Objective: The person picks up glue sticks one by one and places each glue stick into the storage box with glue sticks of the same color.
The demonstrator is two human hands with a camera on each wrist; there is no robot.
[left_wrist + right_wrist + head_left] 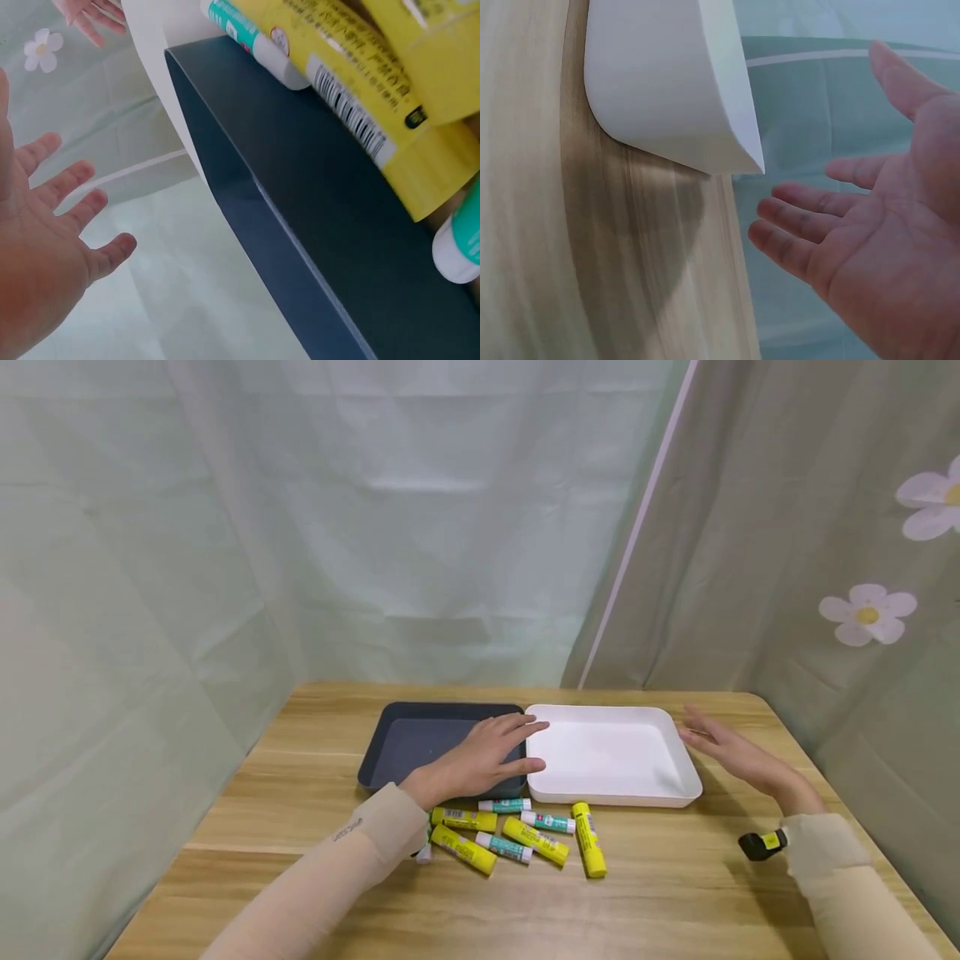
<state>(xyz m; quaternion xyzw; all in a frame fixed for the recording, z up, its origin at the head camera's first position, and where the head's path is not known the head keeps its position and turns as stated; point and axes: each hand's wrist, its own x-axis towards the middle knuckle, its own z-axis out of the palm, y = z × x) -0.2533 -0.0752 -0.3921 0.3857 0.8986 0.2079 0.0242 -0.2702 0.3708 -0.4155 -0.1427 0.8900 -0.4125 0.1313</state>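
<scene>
My left hand (487, 756) hovers with spread fingers over the dark tray (405, 747), near where it meets the white tray (607, 752). Nothing is in its grasp; the left wrist view shows the fingers apart from the tray wall. Just off the right side of the white tray, my right hand (731, 752) is held with extended fingers and nothing in it. In front of the trays lie several yellow glue sticks (536, 841) and smaller teal-and-white glue sticks (504, 848). One yellow glue stick (588, 840) lies apart at the right. My left forearm partly hides the leftmost sticks.
Both trays stand side by side on a wooden table (645, 893), toward its far edge. Pale curtains (450, 527) hang behind and at the sides. A black band piece (762, 844) with a yellow mark is at my right wrist.
</scene>
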